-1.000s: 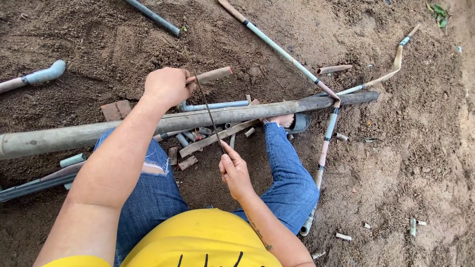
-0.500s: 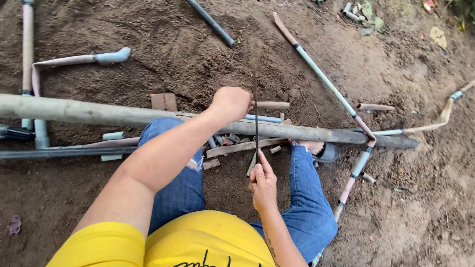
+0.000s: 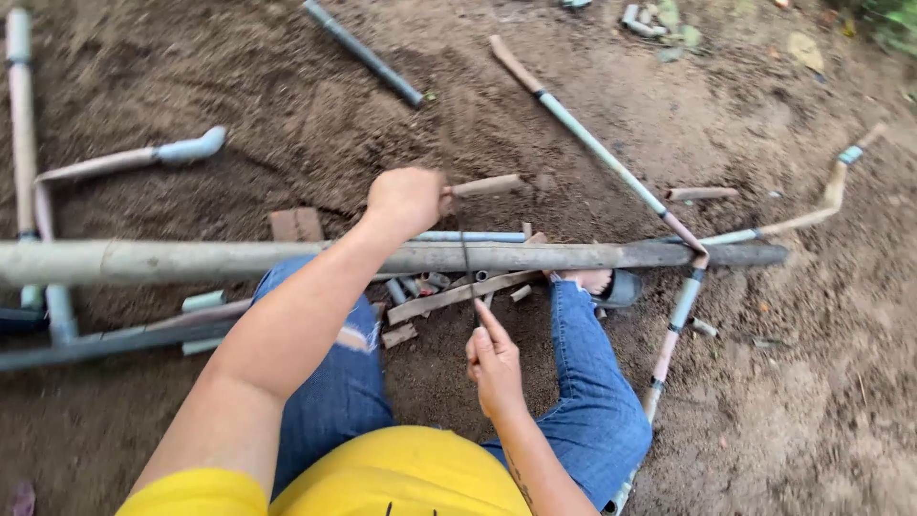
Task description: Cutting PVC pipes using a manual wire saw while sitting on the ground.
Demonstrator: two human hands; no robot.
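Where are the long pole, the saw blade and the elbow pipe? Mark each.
long pole [image 3: 239, 258], head view, bare middle of its shaft.
saw blade [image 3: 467, 268], head view, thin strip crossing the pole.
elbow pipe [image 3: 191, 149], head view, grey bend.

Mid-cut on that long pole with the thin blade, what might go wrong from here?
1. The right hand pinches the bare saw blade at its near end; a slip may cut the fingers.
2. The long pole lies loose across the knees, so it may roll and bind the blade.
3. The foot sits just beyond the cut line, near the pole.
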